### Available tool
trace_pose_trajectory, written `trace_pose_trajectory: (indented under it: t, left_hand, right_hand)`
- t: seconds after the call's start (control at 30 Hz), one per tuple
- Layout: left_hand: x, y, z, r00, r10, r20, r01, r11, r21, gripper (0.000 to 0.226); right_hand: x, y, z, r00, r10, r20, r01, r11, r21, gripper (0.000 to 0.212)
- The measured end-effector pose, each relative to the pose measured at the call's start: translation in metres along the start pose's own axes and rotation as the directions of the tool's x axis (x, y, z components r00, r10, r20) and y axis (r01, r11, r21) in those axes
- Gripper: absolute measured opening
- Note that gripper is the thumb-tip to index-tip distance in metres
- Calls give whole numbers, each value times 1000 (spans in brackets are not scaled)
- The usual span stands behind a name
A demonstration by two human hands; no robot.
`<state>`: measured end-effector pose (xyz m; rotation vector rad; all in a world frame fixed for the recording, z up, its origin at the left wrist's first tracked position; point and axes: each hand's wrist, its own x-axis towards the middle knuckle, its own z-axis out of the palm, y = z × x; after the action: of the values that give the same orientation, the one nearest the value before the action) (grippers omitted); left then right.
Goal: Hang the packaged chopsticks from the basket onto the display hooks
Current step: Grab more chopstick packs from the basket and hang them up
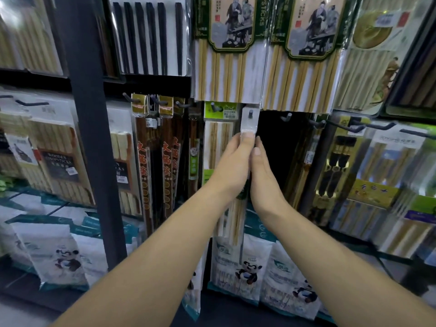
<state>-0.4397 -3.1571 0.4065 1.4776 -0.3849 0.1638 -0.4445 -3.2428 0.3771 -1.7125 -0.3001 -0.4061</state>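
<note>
The pack (248,125) is a narrow clear sleeve seen almost edge-on, with pale wooden chopsticks showing low down under the wrists and a dark green band mid-way. Its clear top tab sits over a hook (250,113), the hook's tip showing through the tab's hole. The pack hangs upright in the middle of the display, between both hands.

The left hand (232,165) grips the pack from the left, thumb pressed on the tab just below the hook. The right hand (265,175) is pressed flat against the pack's right edge, fingers straight, thumb tip on the sleeve.

Just left of the pack hangs a green-topped pack (219,138) of pale chopsticks, touching or nearly touching it. Further left are dark red packs (165,156) with gold tops. Above, two bamboo packs (266,50) with figure prints overlap the hook row, their lower edges just over the tab. To the right is a dark gap with a bare hook (286,118). Below, panda bags (245,263) stand behind the pack's lower end. A dark post (90,128) rises at left.
</note>
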Motion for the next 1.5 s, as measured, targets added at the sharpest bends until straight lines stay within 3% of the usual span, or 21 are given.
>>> trace_pose_trajectory:
  t: [0.1,0.23,0.37,0.5,0.63,0.73,0.87,0.97,1.07,1.13,1.23,1.4,1.5]
  left_hand:
    - [5,-6,3,1000,-5,-17,3,998,-69,43]
    - [12,-7,5,1000,-19,-2,18,993,-113,16]
    - [20,-7,1,998,-49,34,53,993,-108,22]
    - [12,-18,-3,992,-105,70,114,984,-137,55]
    - [-5,-28,-2,992,-108,58,115,983,-142,50]
    - [-23,-35,-8,995,-86,59,88,995,-42,52]
    - [-61,-57,-26,994,-106,-3,104,977,187,67]
    - [-95,-78,-44,994,-110,-26,113,962,247,67]
    - [-134,-112,-64,979,-193,-71,205,935,290,37]
    - [-162,-147,-75,950,-280,-140,311,897,313,14]
    - [-212,-208,-89,869,-414,-269,492,779,390,13]
    - [-307,-281,-106,633,-598,-492,771,429,470,29]
    - [-358,-300,-106,538,-652,-534,839,351,417,37]
  right_hand:
    - [9,6,8,999,34,14,-35,995,97,83]
    - [22,12,11,999,38,12,-39,991,132,92]
    - [28,15,12,998,53,-19,-50,992,115,89]
    - [22,21,11,1000,15,-9,-14,997,70,93]
    - [13,26,13,1000,20,15,-20,999,28,97]
    - [-1,31,7,999,24,32,-23,1000,-16,95]
    - [-46,54,-14,998,56,37,-52,993,-109,81]
    - [-92,86,-26,995,92,-34,-97,967,-237,60]
    - [-145,126,-32,975,224,7,-208,918,-337,21]
    - [-183,157,-32,951,299,86,-233,867,-440,13]
    - [-241,210,-24,854,462,238,-245,761,-601,10]
    - [-330,290,-9,526,730,438,-190,602,-775,13]
    - [-376,321,-6,371,800,471,-171,558,-812,18]
